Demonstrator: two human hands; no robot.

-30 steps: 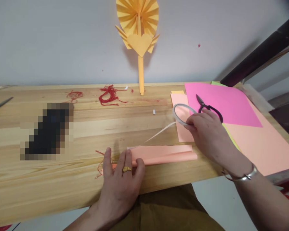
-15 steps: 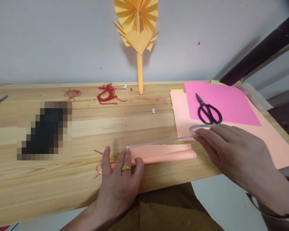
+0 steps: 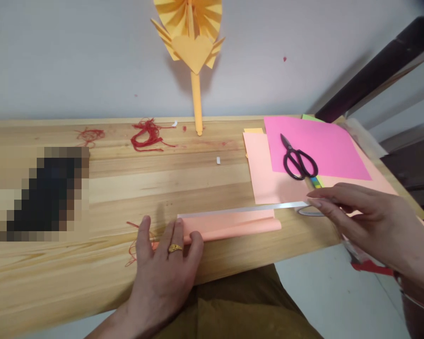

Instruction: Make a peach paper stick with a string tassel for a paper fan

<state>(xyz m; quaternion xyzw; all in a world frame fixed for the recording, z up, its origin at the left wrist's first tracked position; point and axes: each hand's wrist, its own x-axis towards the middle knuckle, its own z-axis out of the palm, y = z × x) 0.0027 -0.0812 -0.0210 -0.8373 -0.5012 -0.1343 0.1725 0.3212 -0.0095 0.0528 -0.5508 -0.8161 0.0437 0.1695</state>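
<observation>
A partly rolled sheet of peach paper [image 3: 229, 225] lies near the table's front edge, with a narrow tape strip [image 3: 243, 209] along its far edge. My left hand [image 3: 167, 254], wearing a gold ring, presses on the paper's left end with fingers spread. Beyond the paper's right end, my right hand [image 3: 363, 216] pinches a thin roll of tape [image 3: 311, 211]. The strip runs taut from that roll to the fingertips of my left hand. A red thread [image 3: 131, 249] pokes out beside the left hand.
Black-handled scissors [image 3: 298, 162] rest on pink paper [image 3: 321, 146], over a larger peach sheet [image 3: 252, 169]. A yellow paper fan [image 3: 194, 56] leans against the wall. Red thread bundles [image 3: 147, 134] lie at the back. A blurred dark object [image 3: 45, 193] sits at left.
My right hand has moved right and slightly down with the tape roll, drawing out a longer strip. My left hand stays on the paper. The whole view has shifted slightly.
</observation>
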